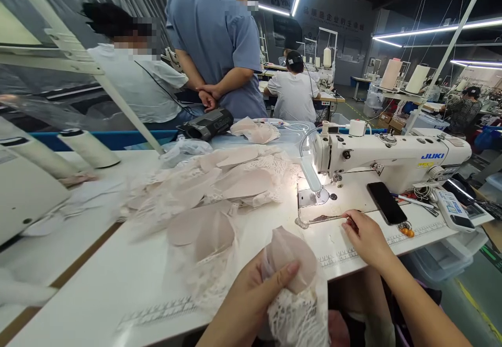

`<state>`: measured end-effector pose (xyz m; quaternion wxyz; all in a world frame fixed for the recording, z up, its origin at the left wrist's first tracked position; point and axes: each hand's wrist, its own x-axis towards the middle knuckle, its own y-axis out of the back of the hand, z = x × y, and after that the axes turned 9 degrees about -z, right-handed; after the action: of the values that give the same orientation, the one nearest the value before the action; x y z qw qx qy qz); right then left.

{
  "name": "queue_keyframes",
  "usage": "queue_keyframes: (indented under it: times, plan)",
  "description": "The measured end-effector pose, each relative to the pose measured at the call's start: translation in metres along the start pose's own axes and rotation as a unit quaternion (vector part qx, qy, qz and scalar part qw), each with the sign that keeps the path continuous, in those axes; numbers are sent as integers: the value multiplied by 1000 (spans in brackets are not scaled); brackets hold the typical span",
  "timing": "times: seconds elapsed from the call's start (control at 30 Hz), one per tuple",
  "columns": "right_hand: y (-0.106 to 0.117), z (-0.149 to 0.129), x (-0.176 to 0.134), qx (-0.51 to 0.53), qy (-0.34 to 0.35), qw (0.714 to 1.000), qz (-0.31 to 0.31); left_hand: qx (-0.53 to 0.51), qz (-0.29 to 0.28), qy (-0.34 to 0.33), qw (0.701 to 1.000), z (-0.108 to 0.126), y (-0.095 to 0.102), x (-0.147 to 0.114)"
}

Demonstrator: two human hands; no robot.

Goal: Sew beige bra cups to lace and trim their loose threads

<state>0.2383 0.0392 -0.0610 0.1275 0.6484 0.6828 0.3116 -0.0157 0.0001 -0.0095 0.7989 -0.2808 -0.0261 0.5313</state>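
Note:
My left hand (261, 289) is closed around a beige bra cup (300, 258), thumb pressed across its face. White lace (294, 315) hangs from the cup over the table's front edge. My right hand (366, 237) pinches the end of a thin, dark metal tool (325, 218) lying along the front of the machine bed; its exact kind is unclear. Just beyond stands a white JUKI sewing machine (376, 151), its lamp lit over the needle plate (314, 197). More bra cups with lace (212, 229) lie left of my hands, in front of a larger heap (243, 180).
A black phone (386, 202), orange beads (406, 230) and a white control box (453, 210) lie at the right. Thread cones (88, 148) stand on the left. A black bag-like item (209, 124) sits behind the heap. Several people are nearby, one standing in a blue shirt (215, 44).

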Motion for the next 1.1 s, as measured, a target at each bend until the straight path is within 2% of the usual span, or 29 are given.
queue_keyframes:
  times: [0.07,0.13,0.2,0.27,0.4,0.53,0.63,0.83,0.93,1.1]
  plan:
    - [7,3,-2,-37,15,998,43,6,11,-7,1000,0,1,2]
    - [8,-8,-11,-55,40,996,63,-4,16,-8,1000,-1,2,3]
    - [5,-28,-23,-40,75,995,51,-21,19,-7,1000,-1,1,5]
    - [-2,-51,-34,13,109,994,3,-28,22,-16,999,-2,0,6]
    - [-14,-79,-44,37,130,990,-31,-21,26,-23,999,-3,-3,5]
    - [-19,-79,-41,24,139,990,-16,-28,27,-22,999,-3,-5,2]
    - [-17,-75,-39,56,104,993,6,-47,26,-17,998,-2,-7,0]
    - [-18,-82,-42,93,86,991,-34,-48,13,-15,999,-5,-8,2]
    - [-21,-86,-41,90,89,991,-38,-16,18,-26,999,-11,-3,6]
    - [-21,-84,-38,56,106,993,-16,48,61,-35,996,-14,-3,4]
